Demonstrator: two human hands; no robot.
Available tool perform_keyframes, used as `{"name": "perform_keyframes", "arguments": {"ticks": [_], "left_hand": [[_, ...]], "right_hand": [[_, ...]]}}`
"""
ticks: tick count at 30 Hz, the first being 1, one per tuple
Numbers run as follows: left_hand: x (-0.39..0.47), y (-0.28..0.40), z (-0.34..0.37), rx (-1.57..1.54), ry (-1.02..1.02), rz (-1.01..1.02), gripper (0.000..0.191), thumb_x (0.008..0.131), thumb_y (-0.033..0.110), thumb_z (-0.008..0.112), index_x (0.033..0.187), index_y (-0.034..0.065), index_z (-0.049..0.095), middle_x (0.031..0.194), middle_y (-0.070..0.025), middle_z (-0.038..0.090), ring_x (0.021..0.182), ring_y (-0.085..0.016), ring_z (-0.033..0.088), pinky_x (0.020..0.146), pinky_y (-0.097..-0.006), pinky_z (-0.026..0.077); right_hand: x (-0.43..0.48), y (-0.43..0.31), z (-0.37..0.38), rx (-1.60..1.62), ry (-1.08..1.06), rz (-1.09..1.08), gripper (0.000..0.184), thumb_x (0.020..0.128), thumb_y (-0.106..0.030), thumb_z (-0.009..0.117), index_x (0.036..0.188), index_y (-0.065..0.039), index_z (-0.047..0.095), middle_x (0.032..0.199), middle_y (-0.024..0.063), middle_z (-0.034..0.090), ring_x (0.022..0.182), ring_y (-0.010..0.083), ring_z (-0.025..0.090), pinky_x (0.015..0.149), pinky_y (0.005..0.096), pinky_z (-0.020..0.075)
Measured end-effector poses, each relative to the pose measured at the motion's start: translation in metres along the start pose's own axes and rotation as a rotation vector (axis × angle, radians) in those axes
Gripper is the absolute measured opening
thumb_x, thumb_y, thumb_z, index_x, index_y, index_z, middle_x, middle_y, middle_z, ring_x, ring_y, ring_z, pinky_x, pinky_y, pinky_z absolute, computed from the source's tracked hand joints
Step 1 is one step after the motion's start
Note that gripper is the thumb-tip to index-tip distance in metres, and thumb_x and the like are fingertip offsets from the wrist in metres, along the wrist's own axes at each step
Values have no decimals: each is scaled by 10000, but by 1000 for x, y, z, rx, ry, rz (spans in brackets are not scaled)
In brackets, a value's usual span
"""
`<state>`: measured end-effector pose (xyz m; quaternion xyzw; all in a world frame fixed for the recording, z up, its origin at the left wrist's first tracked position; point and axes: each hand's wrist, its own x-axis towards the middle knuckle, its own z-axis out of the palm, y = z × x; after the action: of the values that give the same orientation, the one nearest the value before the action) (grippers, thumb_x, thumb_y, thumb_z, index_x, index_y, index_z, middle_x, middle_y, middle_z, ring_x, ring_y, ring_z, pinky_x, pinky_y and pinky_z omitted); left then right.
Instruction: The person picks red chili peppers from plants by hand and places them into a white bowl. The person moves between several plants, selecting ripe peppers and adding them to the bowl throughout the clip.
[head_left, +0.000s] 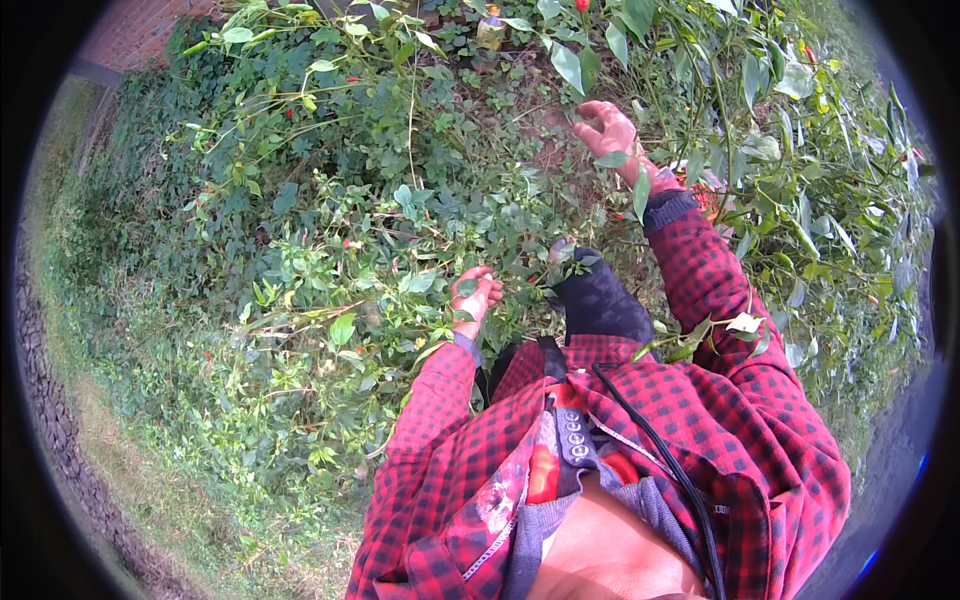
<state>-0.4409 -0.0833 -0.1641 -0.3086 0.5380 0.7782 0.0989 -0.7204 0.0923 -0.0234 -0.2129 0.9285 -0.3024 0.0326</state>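
Note:
My left hand (472, 298) is low among the leafy plants (420, 281), its fingers curled and partly behind leaves. Whether it grips anything cannot be made out. Farther forward and to the right, my right hand (611, 139) reaches out with fingers bent and apart, and I see nothing between them. Leaves of a chili pepper plant (720, 97) hang in front of its wrist. Green chili peppers (802, 238) grow on the stems to the right, and a red chili pepper (582, 5) shows at the top. Beside my right cuff, a red openwork object (703, 199) is half hidden by foliage.
A bottle with yellowish contents (491, 31) stands among the plants ahead. Bare soil (555, 139) shows near my right hand. My dark-clad leg (604, 296) is between the plants. A brick surface (142, 37) lies at upper left, and cracked earth (52, 405) runs along the left edge.

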Motion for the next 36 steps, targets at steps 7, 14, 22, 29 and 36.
{"name": "perform_keyframes", "arguments": {"ticks": [7,14,22,29,36], "left_hand": [[53,46,9,37,32,-58,224,910,121,476,1101,28,547,814,-80,650,627,-127,614,534,-215,481],[160,153,101,180,-238,-107,308,862,121,561,1142,-2,522,882,-69,640,710,-111,604,619,-217,473],[204,358,306,251,-871,111,460,846,119,593,1269,24,443,1100,-65,585,997,-117,535,865,-260,434],[275,436,419,389,-1198,30,381,859,121,572,1222,29,502,1053,-63,617,959,-120,564,835,-262,453],[370,447,457,327,-1264,-191,344,873,129,553,1160,-56,511,1020,-108,622,916,-145,596,810,-273,475]], "right_hand": [[24,120,-96,-110,283,175,358,788,-230,564,1089,-35,554,983,152,613,880,254,603,782,344,470],[20,184,-159,-19,251,477,216,839,-148,569,1019,-32,597,866,34,622,768,117,564,740,269,458],[48,144,-216,564,288,737,222,805,-75,572,993,40,594,878,74,646,799,117,586,711,254,464],[95,155,-264,670,340,906,215,794,-123,603,970,1,601,820,47,632,723,92,565,622,248,454],[102,214,-299,930,841,1201,376,840,-73,526,1200,-2,445,856,60,608,544,60,484,410,169,324]]}}
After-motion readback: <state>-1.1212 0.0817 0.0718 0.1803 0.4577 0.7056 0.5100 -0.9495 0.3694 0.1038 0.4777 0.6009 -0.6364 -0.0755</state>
